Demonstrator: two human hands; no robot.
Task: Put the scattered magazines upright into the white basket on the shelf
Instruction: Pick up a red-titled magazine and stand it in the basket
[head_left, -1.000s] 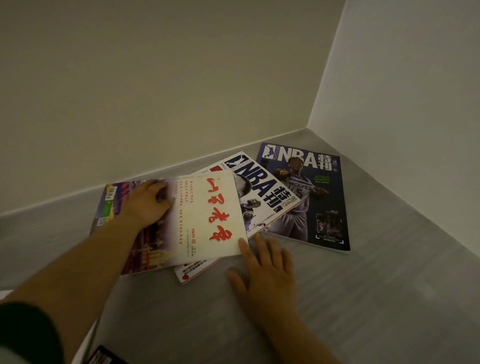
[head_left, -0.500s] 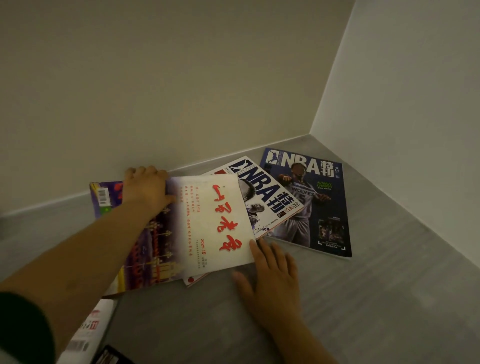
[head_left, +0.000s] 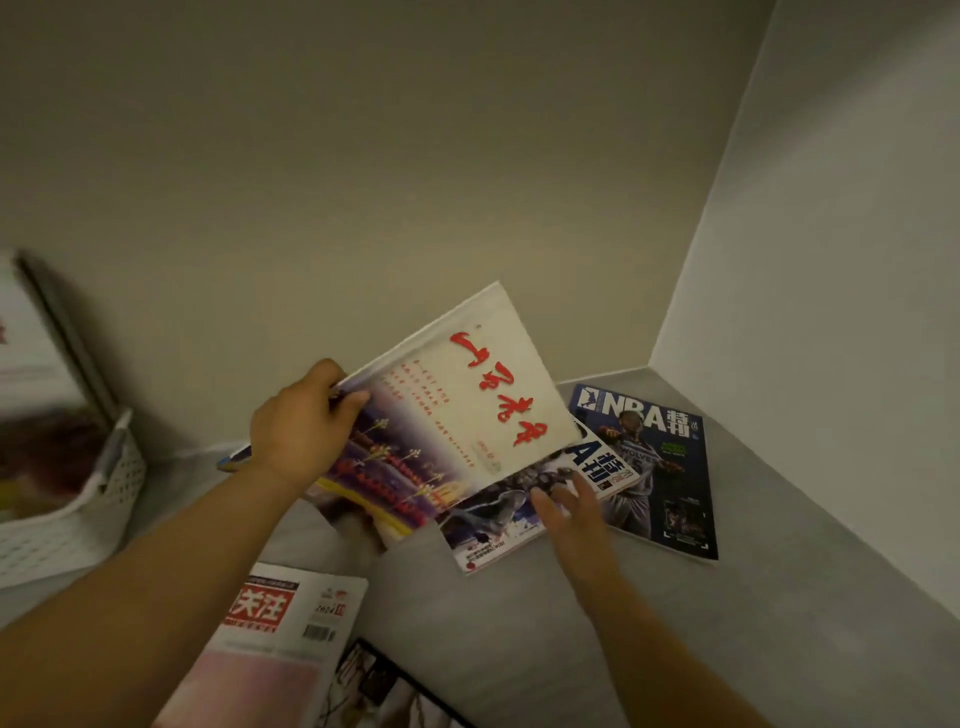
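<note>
So, nearest me a red-titled magazine (head_left: 280, 639) lies flat on the shelf (head_left: 519, 634); my left hand (head_left: 298, 421) grips the cream magazine (head_left: 467, 405) by its edge, tilted up off the shelf; my right hand (head_left: 566, 506), fingers straight, holds nothing over the white NBA magazine (head_left: 498, 525); beyond, the dark NBA magazine (head_left: 654, 467) lies flat; the white basket (head_left: 78, 519) stands far left.

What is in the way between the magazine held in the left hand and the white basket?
Nothing visible. The left hand grips the red-lettered magazine, and only bare shelf lies between it and the white basket at the left. Other magazines already stand inside; the free room there is unclear.
</note>
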